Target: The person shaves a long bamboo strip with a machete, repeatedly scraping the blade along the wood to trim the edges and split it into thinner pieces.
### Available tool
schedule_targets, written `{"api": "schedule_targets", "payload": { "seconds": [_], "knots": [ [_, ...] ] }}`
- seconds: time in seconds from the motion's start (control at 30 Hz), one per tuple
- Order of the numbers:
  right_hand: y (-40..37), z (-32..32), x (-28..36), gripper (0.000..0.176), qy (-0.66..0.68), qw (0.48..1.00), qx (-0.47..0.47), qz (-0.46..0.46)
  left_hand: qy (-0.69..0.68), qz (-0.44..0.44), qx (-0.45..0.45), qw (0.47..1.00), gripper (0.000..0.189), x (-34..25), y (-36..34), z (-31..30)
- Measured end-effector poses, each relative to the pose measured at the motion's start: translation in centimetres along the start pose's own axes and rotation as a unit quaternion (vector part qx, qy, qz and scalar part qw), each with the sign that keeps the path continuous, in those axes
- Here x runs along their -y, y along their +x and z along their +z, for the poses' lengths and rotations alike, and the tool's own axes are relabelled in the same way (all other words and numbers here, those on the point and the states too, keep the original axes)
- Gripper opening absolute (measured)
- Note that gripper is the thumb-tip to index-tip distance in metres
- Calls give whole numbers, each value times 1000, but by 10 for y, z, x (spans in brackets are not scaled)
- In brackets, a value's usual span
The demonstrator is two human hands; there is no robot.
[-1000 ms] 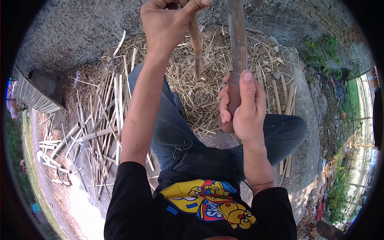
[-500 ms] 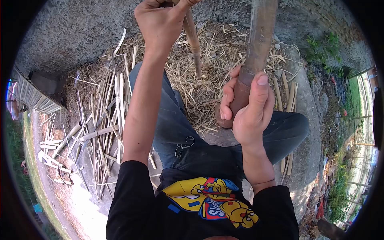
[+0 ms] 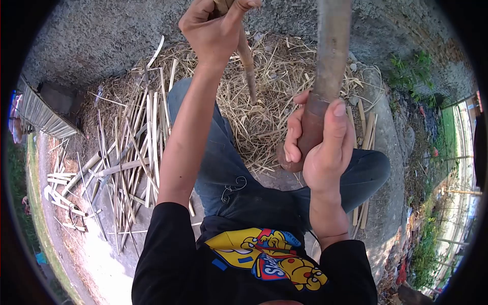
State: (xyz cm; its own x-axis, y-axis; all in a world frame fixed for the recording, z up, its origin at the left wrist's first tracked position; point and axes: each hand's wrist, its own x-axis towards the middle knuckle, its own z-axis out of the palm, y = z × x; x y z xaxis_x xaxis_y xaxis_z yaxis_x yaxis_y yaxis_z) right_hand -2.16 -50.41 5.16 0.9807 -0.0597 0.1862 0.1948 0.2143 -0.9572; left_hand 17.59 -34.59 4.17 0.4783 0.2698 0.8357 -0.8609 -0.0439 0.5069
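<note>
My right hand (image 3: 330, 145) is wrapped around the brown wooden handle of a machete (image 3: 332, 56). Its broad, worn blade points up and runs out of the top of the view; the knobbed handle end shows below my fingers. Higher and to the left, my left hand (image 3: 216, 28) is closed around a stick (image 3: 246, 66), brownish and tapering. The stick's lower end hangs over a pile of shavings, while its upper end is cut off by the frame. Blade and stick are apart.
Straw-like shavings (image 3: 249, 127) cover the ground between my bent legs. Many split strips (image 3: 134, 157) lie heaped at the left, with more strips (image 3: 367, 132) by my right knee. A rough grey wall (image 3: 117, 40) stands ahead; plants (image 3: 414, 71) grow at the right.
Both hands have shifted slightly to the right in view, with the machete and the stick still held. My right hand sits a little lower.
</note>
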Motion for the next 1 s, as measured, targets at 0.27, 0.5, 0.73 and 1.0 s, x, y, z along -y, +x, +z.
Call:
{"api": "schedule_targets", "payload": {
  "seconds": [0.27,0.5,0.73,1.0],
  "knots": [
    [2,-42,-165,49,-168,970,69,163,-61,-15,-45,997,25,18,-4,0],
    [9,-51,-105,53,269,871,51,408,-16,-18,-35,999,36,9,-3,-18],
    [14,-4,-17,56,28,999,-24,13,-9,-46,-38,998,32,25,3,-16],
    [11,-17,-111,58,-4,960,59,273,-55,-53,-3,997,22,16,-6,-22]
  ]
}}
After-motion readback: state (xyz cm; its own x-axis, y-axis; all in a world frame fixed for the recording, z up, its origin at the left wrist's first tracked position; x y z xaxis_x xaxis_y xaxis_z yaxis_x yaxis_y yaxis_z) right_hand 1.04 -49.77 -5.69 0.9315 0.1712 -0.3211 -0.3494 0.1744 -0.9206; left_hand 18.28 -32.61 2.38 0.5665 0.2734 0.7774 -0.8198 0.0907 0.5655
